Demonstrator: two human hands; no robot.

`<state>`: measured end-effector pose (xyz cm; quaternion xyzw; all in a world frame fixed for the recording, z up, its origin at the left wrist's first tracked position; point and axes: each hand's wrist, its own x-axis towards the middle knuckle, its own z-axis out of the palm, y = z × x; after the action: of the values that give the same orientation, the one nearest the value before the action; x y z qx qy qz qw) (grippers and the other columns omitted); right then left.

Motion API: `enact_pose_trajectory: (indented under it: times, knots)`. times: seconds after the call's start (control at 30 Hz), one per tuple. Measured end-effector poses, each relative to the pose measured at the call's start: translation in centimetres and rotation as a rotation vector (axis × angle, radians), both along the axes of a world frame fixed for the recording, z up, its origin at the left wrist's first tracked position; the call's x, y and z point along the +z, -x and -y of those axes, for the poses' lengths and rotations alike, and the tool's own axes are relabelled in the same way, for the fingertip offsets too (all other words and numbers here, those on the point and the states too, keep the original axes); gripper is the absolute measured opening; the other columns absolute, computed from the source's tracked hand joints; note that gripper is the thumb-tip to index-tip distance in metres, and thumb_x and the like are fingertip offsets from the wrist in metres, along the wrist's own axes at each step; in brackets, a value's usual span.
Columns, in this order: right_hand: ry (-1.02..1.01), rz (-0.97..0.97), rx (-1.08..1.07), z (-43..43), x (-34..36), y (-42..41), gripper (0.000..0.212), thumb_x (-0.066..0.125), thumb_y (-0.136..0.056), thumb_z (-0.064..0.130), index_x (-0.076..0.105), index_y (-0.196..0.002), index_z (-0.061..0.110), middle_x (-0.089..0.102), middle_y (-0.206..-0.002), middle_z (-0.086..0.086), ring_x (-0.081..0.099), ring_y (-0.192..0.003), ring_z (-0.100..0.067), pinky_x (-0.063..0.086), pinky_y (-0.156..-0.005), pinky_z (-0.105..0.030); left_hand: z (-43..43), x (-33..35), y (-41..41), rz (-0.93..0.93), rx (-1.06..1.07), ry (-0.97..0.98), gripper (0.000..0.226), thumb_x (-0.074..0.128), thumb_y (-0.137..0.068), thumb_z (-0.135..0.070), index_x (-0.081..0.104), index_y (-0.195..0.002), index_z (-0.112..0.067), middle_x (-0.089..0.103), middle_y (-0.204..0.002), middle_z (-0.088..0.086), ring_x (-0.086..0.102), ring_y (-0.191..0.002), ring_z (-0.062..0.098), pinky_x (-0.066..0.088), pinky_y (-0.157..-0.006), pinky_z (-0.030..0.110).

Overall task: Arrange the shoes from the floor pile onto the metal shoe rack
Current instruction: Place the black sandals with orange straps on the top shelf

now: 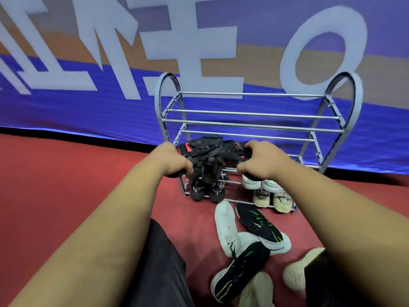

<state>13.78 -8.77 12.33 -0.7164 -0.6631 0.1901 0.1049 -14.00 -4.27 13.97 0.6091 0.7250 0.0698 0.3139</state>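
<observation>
A silver metal shoe rack [252, 125] with several bar shelves stands against the wall banner. My left hand [174, 159] grips the heel of one black shoe with red accents [203, 149], and my right hand [259, 159] grips its twin [235, 148]; both shoes are at a middle shelf. Lower shelves hold a black pair [207, 190], a white pair [261, 185] and a beige pair [273, 199]. On the floor in front lie two black-and-green sneakers [259, 224] [239, 271] and white shoes [225, 227].
Red carpet [77, 173] covers the floor. A blue and orange banner [110, 85] with large white lettering hangs behind the rack. My dark-trousered knee [159, 267] is at the bottom centre, and cream shoes [296, 273] lie at the bottom right.
</observation>
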Motion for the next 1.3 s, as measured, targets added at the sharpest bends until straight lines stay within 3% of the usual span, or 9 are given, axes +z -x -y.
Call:
enact_pose_trajectory:
  times: [0.1, 0.17, 0.27, 0.37, 0.47, 0.63, 0.93, 1.1, 1.3]
  knots:
    - [0.004, -0.135, -0.117, -1.7, -0.8, 1.7, 0.058, 0.077, -0.063, 0.051, 0.069, -0.114, 0.025, 0.071, -0.096, 0.0, 0.067, -0.094, -0.028, 0.054, -0.075, -0.034, -0.9, -1.1, -1.4, 0.063, 0.103, -0.1, 0.046, 0.094, -0.055, -0.04, 0.067, -0.077, -0.009, 0.07, -0.075, 0.007, 0.062, -0.057, 0.019, 0.038, -0.043, 0.021]
    - [-0.005, -0.207, -0.18, -2.9, -1.6, 2.7, 0.051, 0.079, -0.064, 0.05, 0.069, -0.107, 0.024, 0.074, -0.098, -0.002, 0.069, -0.099, -0.029, 0.058, -0.081, -0.035, -1.9, -2.0, -2.1, 0.1, 0.148, -0.14, 0.069, 0.094, -0.062, -0.044, 0.064, -0.108, -0.002, 0.068, -0.105, 0.015, 0.066, -0.078, 0.024, 0.037, -0.049, 0.028]
    - [-0.052, -0.209, -0.272, -4.5, -3.1, 3.9, 0.068, 0.079, -0.067, 0.055, 0.065, -0.124, 0.02, 0.065, -0.121, -0.012, 0.064, -0.112, -0.034, 0.054, -0.088, -0.036, -3.4, -3.5, -3.0, 0.102, 0.205, -0.165, 0.1, 0.093, -0.069, -0.046, 0.045, -0.142, 0.004, 0.056, -0.133, 0.021, 0.066, -0.103, 0.033, 0.047, -0.062, 0.033]
    - [-0.109, -0.241, -0.326, -6.3, -4.6, 4.7, 0.064, 0.08, -0.072, 0.053, 0.063, -0.122, 0.016, 0.053, -0.119, -0.009, 0.06, -0.112, -0.035, 0.047, -0.084, -0.036, -5.3, -4.7, -3.6, 0.102, 0.26, -0.19, 0.103, 0.092, -0.072, -0.047, 0.04, -0.145, 0.002, 0.049, -0.14, 0.02, 0.061, -0.105, 0.033, 0.053, -0.08, 0.038]
    - [-0.132, -0.255, -0.309, -8.3, -6.0, 4.7, 0.06, 0.081, -0.075, 0.05, 0.063, -0.119, 0.013, 0.045, -0.113, -0.005, 0.057, -0.114, -0.035, 0.052, -0.094, -0.041, -7.1, -6.0, -3.7, 0.109, 0.276, -0.196, 0.105, 0.089, -0.075, -0.052, 0.037, -0.147, 0.003, 0.048, -0.141, 0.02, 0.055, -0.096, 0.03, 0.049, -0.078, 0.036]
    - [-0.113, -0.233, -0.31, -11.5, -8.3, 4.4, 0.065, 0.08, -0.078, 0.054, 0.063, -0.125, 0.012, 0.056, -0.128, -0.016, 0.052, -0.125, -0.036, 0.05, -0.095, -0.04, -9.5, -7.9, -3.7, 0.122, 0.279, -0.239, 0.103, 0.088, -0.076, -0.056, 0.038, -0.144, 0.001, 0.044, -0.147, 0.02, 0.055, -0.128, 0.039, 0.053, -0.102, 0.049]
    - [-0.1, -0.278, -0.394, -14.6, -10.1, 7.3, 0.081, 0.079, -0.084, 0.06, 0.051, -0.137, 0.005, 0.046, -0.14, -0.019, 0.051, -0.126, -0.041, 0.042, -0.084, -0.039, -12.1, -9.6, -4.5, 0.149, 0.265, -0.255, 0.1, 0.087, -0.079, -0.055, 0.038, -0.145, 0.002, 0.042, -0.151, 0.021, 0.049, -0.136, 0.04, 0.048, -0.109, 0.053]
    - [-0.001, -0.28, -0.274, -15.0, -10.6, 7.9, 0.086, 0.075, -0.085, 0.053, 0.04, -0.151, 0.008, 0.036, -0.149, -0.021, 0.048, -0.134, -0.045, 0.047, -0.102, -0.044, -12.5, -10.0, -3.6, 0.099, 0.181, -0.143, 0.106, 0.088, -0.079, -0.048, 0.03, -0.153, 0.001, 0.037, -0.155, 0.019, 0.041, -0.143, 0.038, 0.042, -0.115, 0.05]
    - [0.15, -0.235, -0.155, -15.1, -10.0, 6.8, 0.127, 0.084, -0.074, 0.046, 0.004, -0.17, 0.022, 0.02, -0.161, -0.025, 0.04, -0.144, -0.048, 0.046, -0.112, -0.046, -12.7, -10.3, -0.7, 0.193, 0.104, -0.069, 0.088, 0.097, -0.072, -0.027, 0.041, -0.138, -0.011, 0.056, -0.133, 0.006, 0.059, -0.114, 0.029, 0.05, -0.088, 0.039]
